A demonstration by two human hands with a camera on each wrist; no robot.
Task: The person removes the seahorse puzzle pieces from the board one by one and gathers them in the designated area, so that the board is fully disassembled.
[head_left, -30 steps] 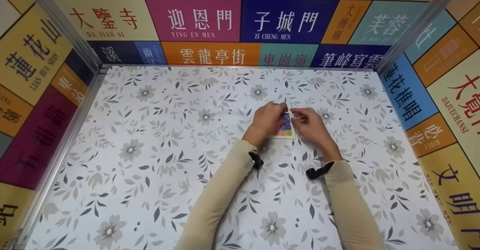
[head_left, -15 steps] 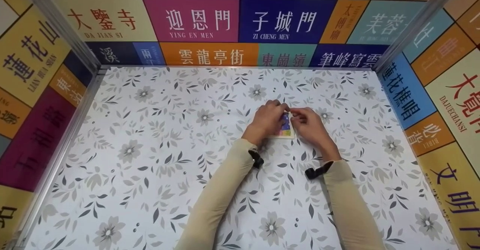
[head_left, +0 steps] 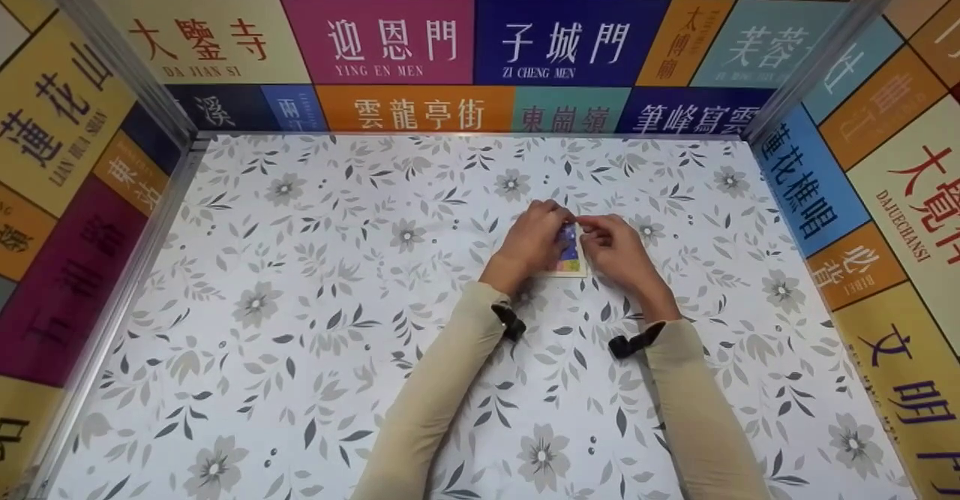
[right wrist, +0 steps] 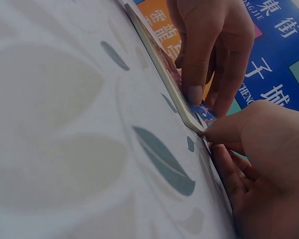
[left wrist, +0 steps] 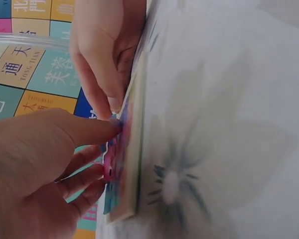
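Right grip [head_left: 611, 245] on colourful, cream-edged board [head_left: 572, 257]

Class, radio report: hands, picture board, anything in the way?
Left hand touching the picture board; right hand at its far right corner. Board lying on table. In the way: left hand, hiding part of the board.
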